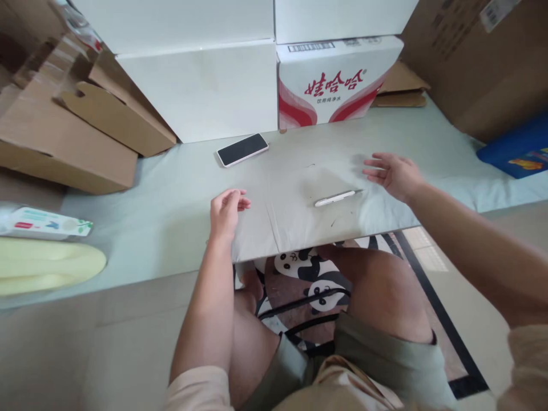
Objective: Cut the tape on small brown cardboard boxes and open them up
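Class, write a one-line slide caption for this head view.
Both open hands, left hand and right hand, rest on a grey sheet beside a white pen.

Premises appear domestic, used for storage or packing: tiled floor (128, 342) with panda-print mat (299, 274), white cartons (201, 91) and brown cardboard boxes (64, 142) stacked along the far edge of a low sheet-covered surface (171, 211).

— What stands at the back?
— White cartons, one red-printed carton (338, 85), brown cardboard boxes (68, 142) left.
— And the edges?
— A blue package (520, 148) right, a yellow pad (43, 265) and wipes packet (43, 222) left.
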The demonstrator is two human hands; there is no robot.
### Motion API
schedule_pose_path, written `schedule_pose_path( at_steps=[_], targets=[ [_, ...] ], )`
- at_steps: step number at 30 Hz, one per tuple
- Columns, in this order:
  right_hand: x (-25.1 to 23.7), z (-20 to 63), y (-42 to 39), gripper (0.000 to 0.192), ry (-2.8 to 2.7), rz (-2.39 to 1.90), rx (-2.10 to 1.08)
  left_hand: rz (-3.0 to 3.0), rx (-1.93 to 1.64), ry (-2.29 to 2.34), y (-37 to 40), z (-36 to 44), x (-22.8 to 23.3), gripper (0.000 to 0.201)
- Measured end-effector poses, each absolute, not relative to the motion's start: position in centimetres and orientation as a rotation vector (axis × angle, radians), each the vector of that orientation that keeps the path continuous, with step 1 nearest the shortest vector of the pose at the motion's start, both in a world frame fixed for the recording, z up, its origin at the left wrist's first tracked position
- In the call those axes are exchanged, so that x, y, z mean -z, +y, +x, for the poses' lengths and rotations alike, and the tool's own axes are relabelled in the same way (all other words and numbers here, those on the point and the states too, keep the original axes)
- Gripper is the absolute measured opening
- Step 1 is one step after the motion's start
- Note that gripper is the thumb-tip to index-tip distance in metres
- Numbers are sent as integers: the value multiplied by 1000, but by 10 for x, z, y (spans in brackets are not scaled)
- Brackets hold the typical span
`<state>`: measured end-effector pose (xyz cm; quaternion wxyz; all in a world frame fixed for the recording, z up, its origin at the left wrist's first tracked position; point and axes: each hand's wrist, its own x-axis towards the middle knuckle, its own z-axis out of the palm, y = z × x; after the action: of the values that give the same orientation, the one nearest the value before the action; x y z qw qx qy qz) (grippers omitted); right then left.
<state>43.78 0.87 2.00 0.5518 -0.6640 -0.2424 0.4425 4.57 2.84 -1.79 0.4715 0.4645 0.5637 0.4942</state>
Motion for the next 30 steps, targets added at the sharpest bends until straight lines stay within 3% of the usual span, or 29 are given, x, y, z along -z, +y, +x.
schedule_pose_path(
  at_steps=[7,11,14,21,25,30],
  targets=[
    [-23,405,-13,5,-827,-1648,-1108,1071,-1294,1289,10,37,4,25],
    [-44,364,-4,7,-1039,-1684,-1105,1027,-1410,1187,4,21,-2,11],
    [-54,314,10,6,-1259,-1696,-1101,1045,-1503,1148,1,5,-3,2],
    [-53,155,73,9,-1798,-1484,-1086,1002,-1626,1135,-4,-29,-12,12],
    [-69,43,105,17,-2260,-1155,-767,938,-1654,1176,-7,-41,-15,14],
    [-102,-84,117,42,-2574,-920,-290,915,-1592,1232,-9,-45,-16,13]
  ],
)
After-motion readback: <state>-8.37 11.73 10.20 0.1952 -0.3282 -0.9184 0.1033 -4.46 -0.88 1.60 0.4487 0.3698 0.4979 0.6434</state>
